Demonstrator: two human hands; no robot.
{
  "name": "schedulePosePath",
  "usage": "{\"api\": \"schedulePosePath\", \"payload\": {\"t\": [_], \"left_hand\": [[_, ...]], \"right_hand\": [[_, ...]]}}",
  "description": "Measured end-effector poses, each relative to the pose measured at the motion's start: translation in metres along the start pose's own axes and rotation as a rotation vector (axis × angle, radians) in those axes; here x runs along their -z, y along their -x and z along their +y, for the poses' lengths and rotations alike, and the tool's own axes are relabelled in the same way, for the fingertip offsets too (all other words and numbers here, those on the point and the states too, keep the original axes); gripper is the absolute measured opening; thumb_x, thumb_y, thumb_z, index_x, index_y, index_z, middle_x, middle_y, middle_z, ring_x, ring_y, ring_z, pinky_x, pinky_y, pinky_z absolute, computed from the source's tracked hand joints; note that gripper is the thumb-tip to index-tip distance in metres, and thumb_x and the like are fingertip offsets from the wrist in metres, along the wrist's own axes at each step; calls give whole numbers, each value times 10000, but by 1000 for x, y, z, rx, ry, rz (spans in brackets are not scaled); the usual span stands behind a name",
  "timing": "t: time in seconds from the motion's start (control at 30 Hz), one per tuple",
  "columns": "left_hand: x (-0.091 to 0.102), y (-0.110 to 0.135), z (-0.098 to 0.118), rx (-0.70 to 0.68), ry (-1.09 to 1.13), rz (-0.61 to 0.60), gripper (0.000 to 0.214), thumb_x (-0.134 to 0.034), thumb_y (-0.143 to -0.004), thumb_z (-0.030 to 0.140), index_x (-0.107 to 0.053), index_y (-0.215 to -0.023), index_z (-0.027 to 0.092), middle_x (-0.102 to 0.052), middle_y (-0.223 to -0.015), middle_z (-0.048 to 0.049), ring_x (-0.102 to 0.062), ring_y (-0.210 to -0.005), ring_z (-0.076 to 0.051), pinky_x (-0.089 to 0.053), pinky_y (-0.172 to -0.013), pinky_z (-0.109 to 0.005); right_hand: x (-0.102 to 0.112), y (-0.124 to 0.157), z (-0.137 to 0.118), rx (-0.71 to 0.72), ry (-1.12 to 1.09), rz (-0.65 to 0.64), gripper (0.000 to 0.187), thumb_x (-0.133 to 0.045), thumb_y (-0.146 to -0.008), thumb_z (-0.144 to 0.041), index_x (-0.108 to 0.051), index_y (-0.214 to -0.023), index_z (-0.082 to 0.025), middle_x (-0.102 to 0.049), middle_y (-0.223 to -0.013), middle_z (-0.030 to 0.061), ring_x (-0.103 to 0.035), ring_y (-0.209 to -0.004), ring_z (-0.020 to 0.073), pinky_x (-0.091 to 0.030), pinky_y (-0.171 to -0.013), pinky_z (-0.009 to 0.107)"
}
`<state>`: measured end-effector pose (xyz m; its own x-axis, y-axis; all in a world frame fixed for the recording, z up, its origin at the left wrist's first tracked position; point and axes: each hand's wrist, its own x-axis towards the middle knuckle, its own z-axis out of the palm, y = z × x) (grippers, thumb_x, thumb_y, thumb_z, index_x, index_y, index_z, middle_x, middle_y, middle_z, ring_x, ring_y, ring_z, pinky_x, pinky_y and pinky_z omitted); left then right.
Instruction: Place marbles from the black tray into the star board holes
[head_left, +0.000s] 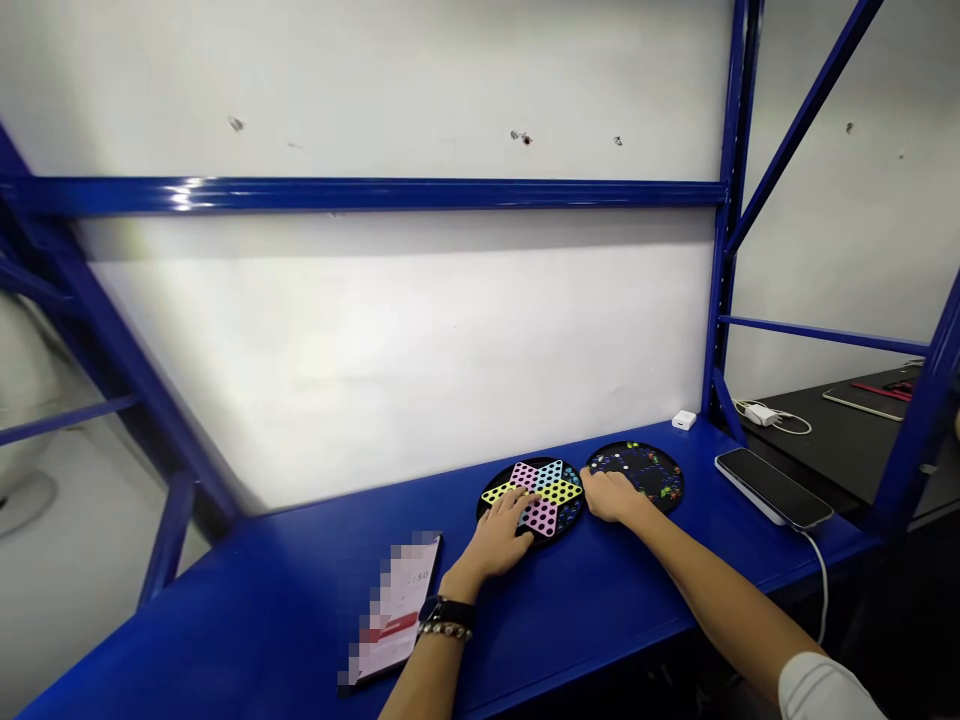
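Nearest us, at the lower centre of the frame, our left hand lies with its fingers loosely spread over the round black board with a pink, yellow and blue perforated star, which sits right of lower centre on the blue tabletop. We judge that board light, stiff and smooth, probably plastic, apt to slide, and best taken by its rim. Just beyond, our right hand bunches its fingers between that board and the round black tray of small coloured pieces; we cannot tell whether they pinch anything.
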<state>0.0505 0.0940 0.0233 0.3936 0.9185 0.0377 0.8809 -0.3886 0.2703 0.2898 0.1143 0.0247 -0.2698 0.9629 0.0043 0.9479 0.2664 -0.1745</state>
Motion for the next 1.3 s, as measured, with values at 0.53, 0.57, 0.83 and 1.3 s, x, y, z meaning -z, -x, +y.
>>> {"api": "schedulePosePath", "payload": {"t": [0.53, 0.57, 0.83, 1.3], "left_hand": [[2, 0, 1, 13, 1, -18, 678, -525, -775, 171, -508, -1447, 259, -391, -1611, -72, -312, -1511, -284, -273, -1236, -499], [2, 0, 2, 14, -1, -19, 678, -525, -775, 170, -507, -1448, 259, -389, -1612, -70, -310, -1512, -285, -271, -1237, -498], [2, -1, -1, 13, 0, -23, 708, -536, -760, 161, -499, -1461, 253, -390, -1614, -75, -316, -1511, -295, -286, -1235, -483], [34, 17, -1, -130, 193, -188, 701, -639, -523, 130, -609, -1201, 305, -519, -1456, -20, -417, -1416, -306, -356, -1199, -434]], "right_hand": [[-6, 1, -1, -15, -57, 68, 352, -444, -966, -170, -578, -1280, -87, -696, -1165, 281, -684, -1085, 374, -484, -896, 449], [-7, 0, -1, -20, -75, 74, 332, -453, -962, -168, -597, -1250, -90, -696, -1160, 280, -683, -1084, 375, -482, -898, 449], [-10, -8, 12, -64, -441, 169, 287, -520, -959, -278, -585, -693, -190, -704, -893, 144, -662, -934, 280, -451, -847, 369], [11, -28, 57, -165, -1342, 276, 360, -327, -963, -455, -249, -670, -263, -245, -535, -103, -166, -396, 76, -203, -388, 198]]}}
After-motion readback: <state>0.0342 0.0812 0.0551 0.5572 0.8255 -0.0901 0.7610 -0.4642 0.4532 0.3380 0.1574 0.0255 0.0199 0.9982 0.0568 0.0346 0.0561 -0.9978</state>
